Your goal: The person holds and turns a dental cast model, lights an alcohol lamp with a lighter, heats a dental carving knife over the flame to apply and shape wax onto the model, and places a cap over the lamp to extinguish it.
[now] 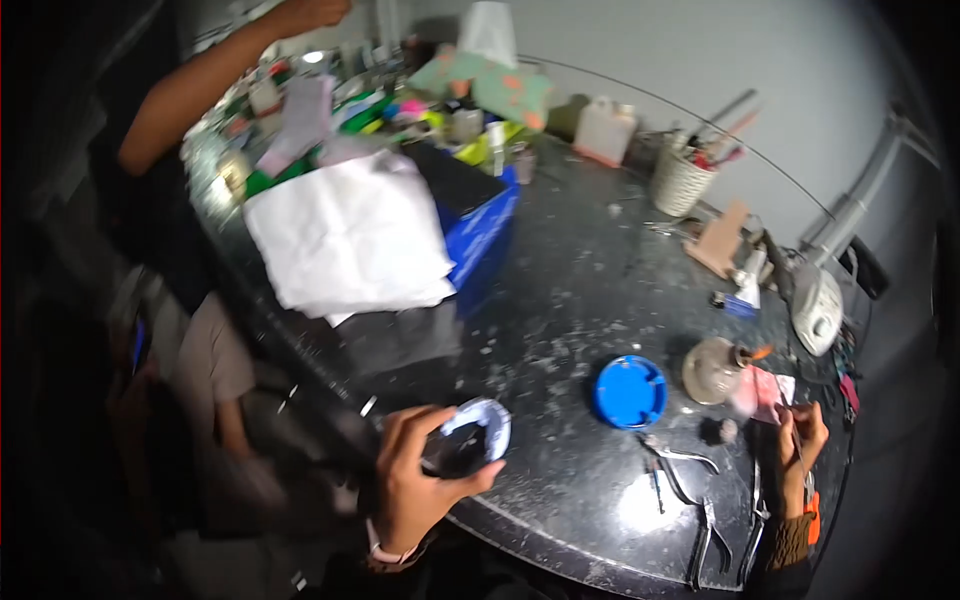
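Note:
My left hand (415, 480) holds a pale bluish-white, horseshoe-shaped piece (494, 428), which looks like a dental plaster model, between thumb and fingers above the table's near edge. At the right, my right hand (803, 440) is closed around a thin stick-like tool (797, 440); its tip lies close to a pink sheet (764, 392). Left of that sheet stands a glass spirit burner (710, 370) with an orange flame at its wick. A round blue dish (630, 392) sits beside the burner. Between my hands lie metal pliers (680, 470) and a second pair (710, 540).
White paper (350, 240) covers part of a blue box (485, 225) at the back left, amid clutter. A woven cup of tools (683, 180) and a plastic bottle (604, 130) stand by the wall. A lamp (818, 310) hangs at right. Another person's arm (200, 85) reaches over the far left.

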{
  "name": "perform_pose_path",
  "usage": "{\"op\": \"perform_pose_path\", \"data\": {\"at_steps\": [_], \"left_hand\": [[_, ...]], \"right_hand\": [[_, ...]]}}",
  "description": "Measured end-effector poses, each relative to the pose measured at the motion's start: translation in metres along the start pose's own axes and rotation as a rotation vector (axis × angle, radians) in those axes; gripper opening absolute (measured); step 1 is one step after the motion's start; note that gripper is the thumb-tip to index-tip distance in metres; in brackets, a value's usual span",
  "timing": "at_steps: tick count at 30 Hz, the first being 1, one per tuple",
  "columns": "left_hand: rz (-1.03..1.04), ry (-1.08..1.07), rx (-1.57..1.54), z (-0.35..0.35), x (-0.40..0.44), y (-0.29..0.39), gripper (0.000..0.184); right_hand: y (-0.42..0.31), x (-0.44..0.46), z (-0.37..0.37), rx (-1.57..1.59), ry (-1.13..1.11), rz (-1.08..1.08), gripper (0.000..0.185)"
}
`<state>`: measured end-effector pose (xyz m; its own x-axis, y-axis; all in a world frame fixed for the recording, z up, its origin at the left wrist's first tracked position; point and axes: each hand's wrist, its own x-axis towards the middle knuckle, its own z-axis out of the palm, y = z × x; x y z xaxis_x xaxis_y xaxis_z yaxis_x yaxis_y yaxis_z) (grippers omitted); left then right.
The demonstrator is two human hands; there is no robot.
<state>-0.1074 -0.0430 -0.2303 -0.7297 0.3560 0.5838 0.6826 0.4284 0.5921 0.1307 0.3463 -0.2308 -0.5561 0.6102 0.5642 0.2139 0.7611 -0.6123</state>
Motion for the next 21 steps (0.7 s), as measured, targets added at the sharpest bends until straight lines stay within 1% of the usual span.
{"op": "perform_pose_path", "data": {"at_steps": [1,2,6,8,10,11,13,16,21], "left_hand": [[0.023,-0.002,-0.006,0.0002,0.0025,-0.0006,0.063],[-0.024,-0.034,-0.03,-0.0021,0.0037,0.0028,0.06],[-0.027,-0.053,-0.051,-0.0033,0.0039,-0.0003,0.057],[-0.01,-0.064,-0.068,-0.0043,0.0049,-0.002,0.055],[-0.019,-0.063,-0.067,-0.0054,0.0031,-0.0022,0.053],[-0.019,-0.063,-0.067,-0.0056,0.0031,-0.0027,0.053],[-0.015,-0.064,-0.071,-0.0055,0.0028,-0.0038,0.052],[-0.022,-0.077,-0.075,-0.005,0.0017,-0.0039,0.051],[-0.031,-0.08,-0.076,-0.0058,0.0031,-0.0033,0.052]], "right_hand": [[-0.0003,-0.0003,0.003,0.051,0.011,0.006,0.017],[-0.0011,-0.0006,0.004,0.095,0.025,0.015,0.017],[0.0055,-0.0003,-0.0009,0.011,-0.037,-0.007,0.015],[0.008,-0.0001,0.0006,0.057,-0.03,-0.012,0.015],[0.0025,0.0001,0.0017,-0.024,-0.04,-0.034,0.017],[0.0026,0.0008,0.0028,-0.012,-0.031,-0.042,0.017],[0.0039,0.0005,0.0038,0.009,-0.017,-0.051,0.016],[0.0029,0.0006,0.0004,0.012,-0.036,-0.004,0.015],[0.0034,0.001,0.0016,0.03,-0.037,-0.03,0.015]]}}
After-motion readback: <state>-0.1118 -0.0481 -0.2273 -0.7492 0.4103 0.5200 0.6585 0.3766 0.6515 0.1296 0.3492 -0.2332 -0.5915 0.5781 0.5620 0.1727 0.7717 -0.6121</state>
